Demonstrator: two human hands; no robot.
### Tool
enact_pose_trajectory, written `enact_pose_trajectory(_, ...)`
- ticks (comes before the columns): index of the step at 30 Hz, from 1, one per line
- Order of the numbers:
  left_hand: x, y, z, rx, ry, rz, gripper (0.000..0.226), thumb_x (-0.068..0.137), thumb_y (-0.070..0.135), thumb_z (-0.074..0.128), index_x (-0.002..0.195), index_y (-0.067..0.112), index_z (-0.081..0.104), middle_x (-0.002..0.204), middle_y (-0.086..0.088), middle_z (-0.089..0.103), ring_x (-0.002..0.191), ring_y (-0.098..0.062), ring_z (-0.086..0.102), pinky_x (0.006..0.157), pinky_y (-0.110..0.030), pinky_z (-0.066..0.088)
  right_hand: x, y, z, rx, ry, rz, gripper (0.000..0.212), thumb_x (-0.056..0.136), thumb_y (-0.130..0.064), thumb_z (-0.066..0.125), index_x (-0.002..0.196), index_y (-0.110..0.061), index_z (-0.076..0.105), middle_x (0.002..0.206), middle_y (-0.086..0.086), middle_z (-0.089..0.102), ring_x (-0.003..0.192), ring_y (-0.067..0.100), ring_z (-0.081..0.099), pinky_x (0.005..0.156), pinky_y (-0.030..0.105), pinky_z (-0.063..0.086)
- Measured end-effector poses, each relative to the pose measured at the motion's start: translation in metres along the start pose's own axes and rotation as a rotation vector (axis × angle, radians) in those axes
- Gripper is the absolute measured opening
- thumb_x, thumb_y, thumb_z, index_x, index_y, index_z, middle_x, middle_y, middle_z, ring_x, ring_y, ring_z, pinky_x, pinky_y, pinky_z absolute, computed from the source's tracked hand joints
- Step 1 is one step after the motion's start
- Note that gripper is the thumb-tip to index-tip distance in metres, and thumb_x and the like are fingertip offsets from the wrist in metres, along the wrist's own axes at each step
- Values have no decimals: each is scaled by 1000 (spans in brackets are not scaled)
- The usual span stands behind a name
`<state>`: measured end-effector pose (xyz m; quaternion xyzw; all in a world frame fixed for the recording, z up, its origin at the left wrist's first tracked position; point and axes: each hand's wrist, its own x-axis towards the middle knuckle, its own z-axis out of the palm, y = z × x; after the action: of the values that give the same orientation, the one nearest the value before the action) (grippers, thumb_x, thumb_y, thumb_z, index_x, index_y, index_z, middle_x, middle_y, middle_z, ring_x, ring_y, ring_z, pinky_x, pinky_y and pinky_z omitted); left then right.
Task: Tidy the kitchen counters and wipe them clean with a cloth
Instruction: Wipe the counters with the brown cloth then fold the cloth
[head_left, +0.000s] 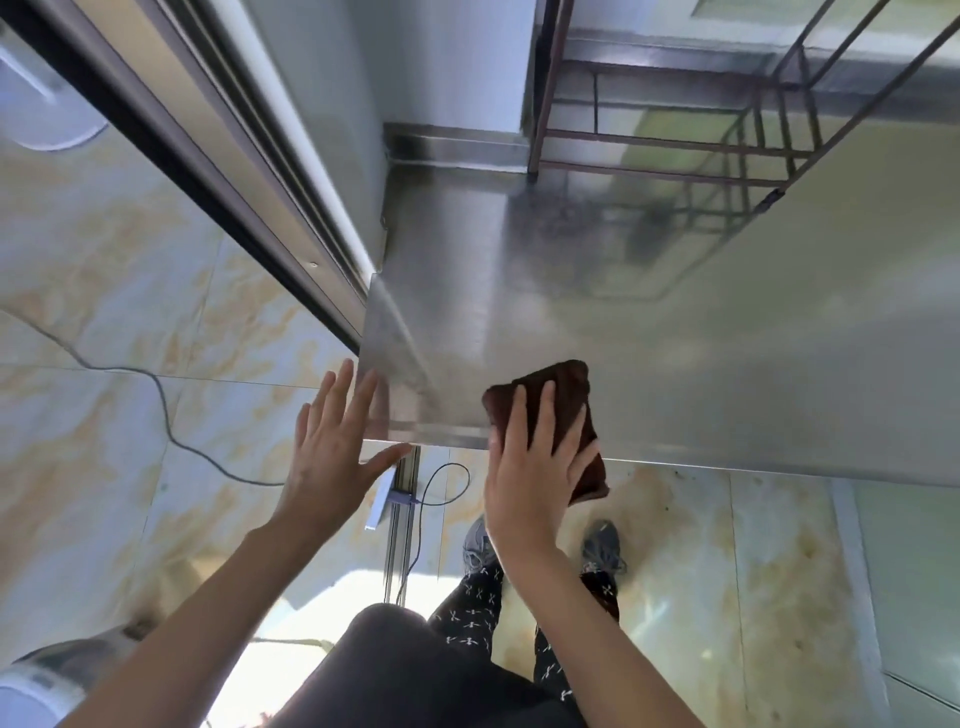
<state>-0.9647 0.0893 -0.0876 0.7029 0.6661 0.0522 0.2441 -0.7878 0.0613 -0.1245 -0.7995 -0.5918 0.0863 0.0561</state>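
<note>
From the head view, my right hand (535, 457) lies flat, fingers spread, pressing a folded dark brown cloth (558, 410) onto the near edge of the steel worktop (675, 338). The cloth's long axis runs from 11 to 5 o'clock, its near end overhanging the edge. Bare steel stretches away toward 12 and 2 o'clock, so I judge the next wipe goes that way. My left hand (332, 452) hovers open and empty at 9 o'clock, just off the worktop's corner.
</note>
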Motion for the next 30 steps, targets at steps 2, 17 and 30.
enact_pose_trajectory(2,-6,-7,1,-20,-7,-35,84,76,47,59,144,19,17,155,-8,10,143,-25,7,114,-50,14,2,-18,-1,-13,-34,-111,48,91,-38,35,134,-18,47,143,11,44,127,46,40,100,63,32)
enact_pose_trajectory(17,-13,-10,-15,-70,-58,-24,100,74,46,65,145,22,-1,155,1,-5,142,-14,-4,118,-42,7,41,-40,-5,144,-302,-1072,45,75,-13,73,118,-22,60,134,-3,55,128,33,45,103,48,37)
enact_pose_trajectory(30,17,129,-52,-493,-430,237,64,78,65,46,131,30,42,139,7,45,124,-1,37,107,-30,30,31,78,-150,1384,-606,135,27,97,-15,42,120,-10,54,93,1,69,81,11,65,73,20,52)
